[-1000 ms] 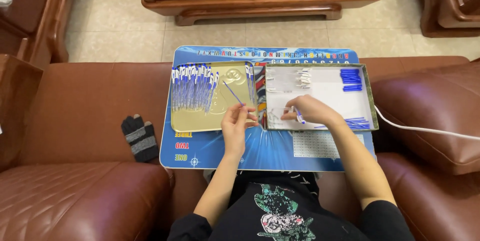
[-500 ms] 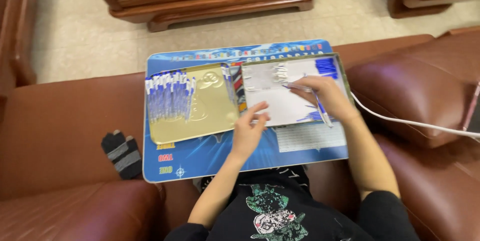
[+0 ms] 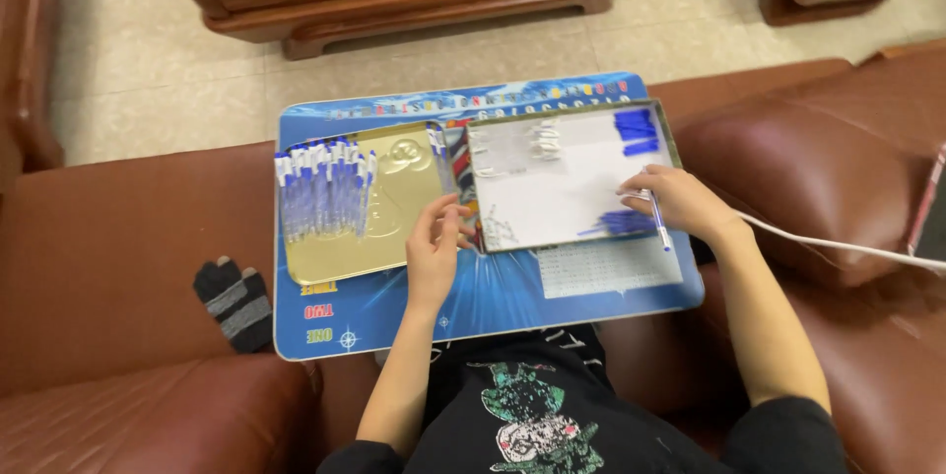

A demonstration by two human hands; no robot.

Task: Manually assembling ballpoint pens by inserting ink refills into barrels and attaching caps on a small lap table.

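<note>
**Pen in right hand, parts just beyond fingertips**

Right hand (image 3: 680,203) closed around a pen (image 3: 658,223), long axis running toward the wearer. Blue parts (image 3: 616,224) lie just left of it in the white tray (image 3: 552,200). Left hand (image 3: 436,247) loosely curled, empty, at the tray's near-left edge.

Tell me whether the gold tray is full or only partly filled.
Partly filled. A row of blue and white pens covers the left part of the gold tray, while its right part lies bare beside the left hand.
</note>
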